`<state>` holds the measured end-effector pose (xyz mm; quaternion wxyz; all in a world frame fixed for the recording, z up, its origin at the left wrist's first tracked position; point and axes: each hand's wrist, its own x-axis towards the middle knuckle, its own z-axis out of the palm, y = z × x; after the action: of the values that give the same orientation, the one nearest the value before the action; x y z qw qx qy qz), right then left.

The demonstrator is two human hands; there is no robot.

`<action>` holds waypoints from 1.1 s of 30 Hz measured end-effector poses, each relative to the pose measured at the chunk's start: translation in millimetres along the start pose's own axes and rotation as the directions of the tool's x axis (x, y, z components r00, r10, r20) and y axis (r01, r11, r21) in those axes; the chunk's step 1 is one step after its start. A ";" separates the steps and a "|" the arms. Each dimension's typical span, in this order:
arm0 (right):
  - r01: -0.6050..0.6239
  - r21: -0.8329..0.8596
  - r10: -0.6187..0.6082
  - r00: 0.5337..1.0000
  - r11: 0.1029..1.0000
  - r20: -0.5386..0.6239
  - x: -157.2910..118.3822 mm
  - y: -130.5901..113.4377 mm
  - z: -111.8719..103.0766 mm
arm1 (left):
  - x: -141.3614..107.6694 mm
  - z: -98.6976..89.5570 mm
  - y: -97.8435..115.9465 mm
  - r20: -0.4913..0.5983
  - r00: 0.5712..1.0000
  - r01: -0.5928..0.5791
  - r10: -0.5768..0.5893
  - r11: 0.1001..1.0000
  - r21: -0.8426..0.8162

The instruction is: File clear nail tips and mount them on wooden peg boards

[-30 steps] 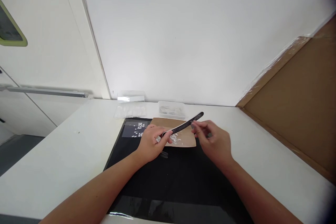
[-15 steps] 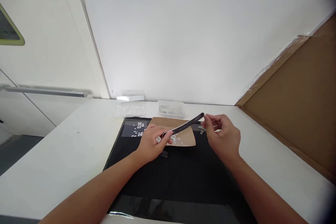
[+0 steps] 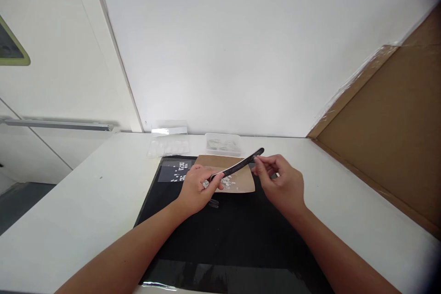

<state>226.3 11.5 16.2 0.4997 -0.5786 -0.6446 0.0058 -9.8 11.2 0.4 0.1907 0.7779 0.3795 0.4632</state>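
My left hand [image 3: 200, 189] is closed around the lower end of a black curved nail file [image 3: 241, 166], thumb on top. The file slants up to the right, a pale edge along its upper side. My right hand [image 3: 280, 181] pinches at the file's face near its far end. Whatever sits between that thumb and finger is too small to make out. Below the file, small white pieces [image 3: 227, 183] lie scattered on a sheet of brown paper [image 3: 246, 179], some partly hidden by my left hand. Clear slips [image 3: 214, 203] shaped like nail tips rest by my left wrist.
A black mat [image 3: 241, 234] covers the middle of the white table [image 3: 86, 202]. On its far left is a clear sheet with white squares [image 3: 175, 171]. Behind stand an open clear case [image 3: 168, 147] and a clear plastic box [image 3: 223, 144]. Cardboard [image 3: 386, 138] leans at the right.
My right hand has slid left and slightly down along the file, from its tip onto its face. The left hand keeps its hold. The whole view has shifted slightly.
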 end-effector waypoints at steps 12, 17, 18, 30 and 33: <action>0.209 0.135 -0.243 0.912 0.969 0.330 -19.6 -7.8 13.3 | 1.6 -0.8 -1.3 0.018 1.000 0.011 -0.011 1.000 0.010; 0.069 0.066 -0.079 0.984 0.995 0.160 -10.2 -1.8 7.8 | 1.6 -0.6 -1.9 0.007 1.000 0.012 -0.012 1.000 -0.006; 0.022 0.051 -0.029 0.991 0.998 0.129 -6.3 3.0 7.0 | 1.4 -0.2 -2.4 0.005 1.000 0.012 -0.012 1.000 -0.010; 0.240 0.109 -0.263 0.907 0.965 0.328 -20.1 -8.4 14.7 | 0.3 0.0 -2.8 0.007 1.000 -0.021 0.021 1.000 -0.012; 0.208 0.092 -0.225 0.939 0.974 0.259 -18.8 -10.7 11.8 | 0.4 0.0 -2.8 0.005 1.000 -0.031 0.031 0.999 -0.008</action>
<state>207.5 0.5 4.5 0.4235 -0.4821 -0.7654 0.0492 -10.8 13.3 -1.1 0.1874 0.7840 0.3652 0.4657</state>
